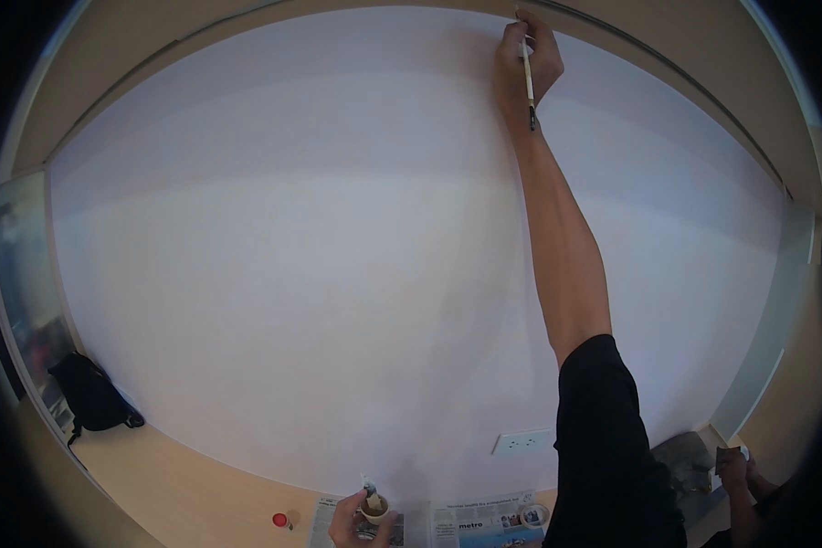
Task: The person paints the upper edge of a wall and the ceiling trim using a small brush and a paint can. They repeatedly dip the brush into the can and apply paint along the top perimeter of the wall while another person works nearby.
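Note:
My right hand (531,58) is raised to the top of the white wall (301,240), gripping a slim paintbrush (528,79) with a pale shaft. The shaft's dark end points down over my wrist, while its upper end meets the wooden trim (445,5) along the wall's top edge; bristles are too small to make out. Low in the view, my left hand (349,520) holds a small cup (375,514) with brownish contents. A pale piece with a dark end (371,492) sticks up from the cup, against my left fingers; what it is I cannot tell.
Newspaper sheets (445,534) cover part of the wooden counter (198,476). A roll of clear tape (534,516) lies on them, with a small red-topped container (280,520) to the left. A black backpack (96,394), a wall socket (522,442) and another person's hands (733,469) are also visible.

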`<state>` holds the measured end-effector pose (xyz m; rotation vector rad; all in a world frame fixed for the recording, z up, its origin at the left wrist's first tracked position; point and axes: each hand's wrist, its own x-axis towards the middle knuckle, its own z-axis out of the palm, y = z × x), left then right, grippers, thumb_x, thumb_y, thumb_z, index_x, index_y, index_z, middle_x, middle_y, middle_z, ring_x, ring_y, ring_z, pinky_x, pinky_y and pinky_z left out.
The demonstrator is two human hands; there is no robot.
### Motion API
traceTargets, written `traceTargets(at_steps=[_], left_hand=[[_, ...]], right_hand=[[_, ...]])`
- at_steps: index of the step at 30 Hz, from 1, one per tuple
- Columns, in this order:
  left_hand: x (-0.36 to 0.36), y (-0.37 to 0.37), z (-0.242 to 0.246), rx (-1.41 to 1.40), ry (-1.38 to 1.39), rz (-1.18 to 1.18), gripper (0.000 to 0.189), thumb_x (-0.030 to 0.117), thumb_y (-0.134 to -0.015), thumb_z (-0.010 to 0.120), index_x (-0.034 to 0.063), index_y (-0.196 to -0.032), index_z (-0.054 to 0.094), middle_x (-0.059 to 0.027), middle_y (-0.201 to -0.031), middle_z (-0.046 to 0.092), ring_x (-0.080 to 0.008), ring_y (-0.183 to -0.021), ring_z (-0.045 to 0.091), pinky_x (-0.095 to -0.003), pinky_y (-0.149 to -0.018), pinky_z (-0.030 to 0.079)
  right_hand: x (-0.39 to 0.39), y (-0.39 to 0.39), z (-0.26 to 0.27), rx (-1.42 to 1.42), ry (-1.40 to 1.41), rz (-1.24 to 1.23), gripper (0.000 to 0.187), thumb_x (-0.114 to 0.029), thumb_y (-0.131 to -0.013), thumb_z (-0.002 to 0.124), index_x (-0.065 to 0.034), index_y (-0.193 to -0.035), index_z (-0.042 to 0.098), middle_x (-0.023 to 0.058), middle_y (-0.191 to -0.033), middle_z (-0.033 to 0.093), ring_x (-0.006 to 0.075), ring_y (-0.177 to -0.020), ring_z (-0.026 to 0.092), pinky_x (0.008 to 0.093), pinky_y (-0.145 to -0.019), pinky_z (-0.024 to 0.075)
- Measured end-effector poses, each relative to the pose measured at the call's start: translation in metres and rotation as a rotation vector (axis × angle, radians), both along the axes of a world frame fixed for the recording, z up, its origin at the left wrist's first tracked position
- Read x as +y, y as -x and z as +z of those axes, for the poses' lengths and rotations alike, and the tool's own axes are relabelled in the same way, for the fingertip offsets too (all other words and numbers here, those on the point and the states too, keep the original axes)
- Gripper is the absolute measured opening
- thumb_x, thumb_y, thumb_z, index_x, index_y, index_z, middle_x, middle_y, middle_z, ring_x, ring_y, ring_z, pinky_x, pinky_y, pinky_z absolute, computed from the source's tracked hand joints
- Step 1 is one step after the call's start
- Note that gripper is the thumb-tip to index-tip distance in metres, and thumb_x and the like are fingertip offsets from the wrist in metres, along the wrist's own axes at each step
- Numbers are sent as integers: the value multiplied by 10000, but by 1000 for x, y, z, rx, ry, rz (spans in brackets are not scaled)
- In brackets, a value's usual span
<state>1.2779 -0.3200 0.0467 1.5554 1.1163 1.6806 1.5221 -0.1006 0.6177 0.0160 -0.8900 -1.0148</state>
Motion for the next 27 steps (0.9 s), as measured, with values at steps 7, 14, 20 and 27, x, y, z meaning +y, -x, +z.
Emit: traceTargets(at_steps=[7, 14, 20, 27], left_hand=[[2, -1, -3, -19, -21, 8, 499, 21, -853, 822, 39, -1313, 627, -70, -1166, 655, -166, -1022, 656, -308, -806, 559], [1, 1, -3, 2, -16, 4, 489, 11, -856, 815, 18, -1307, 626, -90, -1174, 655, -178, -1030, 659, -324, -821, 573], [2, 1, -5, 15, -35, 3, 491, -3, -857, 808, 8, -1311, 621, -99, -1184, 655, -183, -1037, 662, -331, -834, 577], [3, 0, -6, 15, -43, 7, 496, -1, -856, 811, 17, -1315, 622, -89, -1181, 656, -176, -1032, 662, -322, -833, 573]], right_hand=[[0, 1, -2, -45, 10, -35, 184, -25, -886, 621, 58, -1010, 730, 186, -914, 748, 289, -787, 724, 371, -734, 583], [6, 3, 3, -131, -28, -55, 167, -29, -879, 635, 51, -987, 734, 169, -915, 749, 274, -780, 721, 363, -732, 576], [7, 3, 4, -104, -38, -65, 162, -22, -872, 643, 38, -988, 738, 168, -916, 750, 275, -764, 718, 364, -717, 575], [5, 2, 1, -108, -29, -106, 156, -19, -876, 641, 40, -986, 734, 171, -912, 749, 281, -759, 720, 366, -703, 576]])
